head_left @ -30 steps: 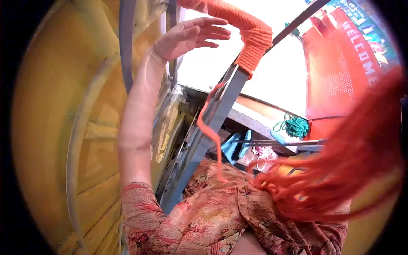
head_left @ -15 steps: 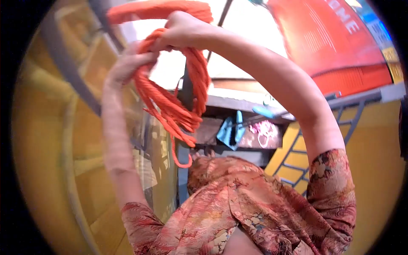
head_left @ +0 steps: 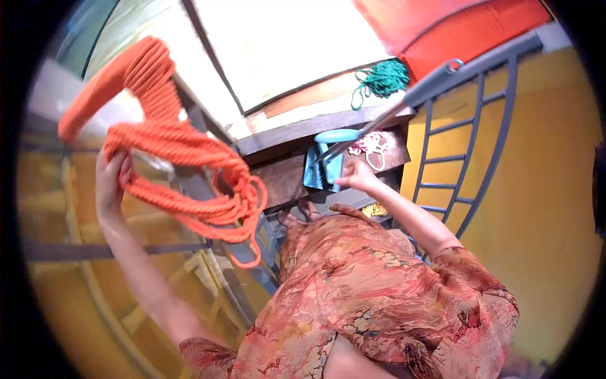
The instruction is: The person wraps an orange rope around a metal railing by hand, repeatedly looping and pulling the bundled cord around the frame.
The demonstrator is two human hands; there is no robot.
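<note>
My left hand is closed around one end of a thick orange rope coil, which stretches sideways in several loops with a loose end hanging below. Behind it, at the upper left, is a flatter orange rope bundle; whether it joins the held coil I cannot tell. My right hand is off the rope, with thumb and fingers apart. It appears close to a light-blue dustpan-like thing on a dark step; I cannot tell whether they touch.
A long grey rod slants across the steps. Green cord lies on the ledge, pink-and-white cord on the step, and something yellow lower down. A grey metal rack stands at right before a yellow wall.
My right hand has let go of the orange rope and moved down to the right. My left hand has moved left and lower with the coil, now stretched sideways.
</note>
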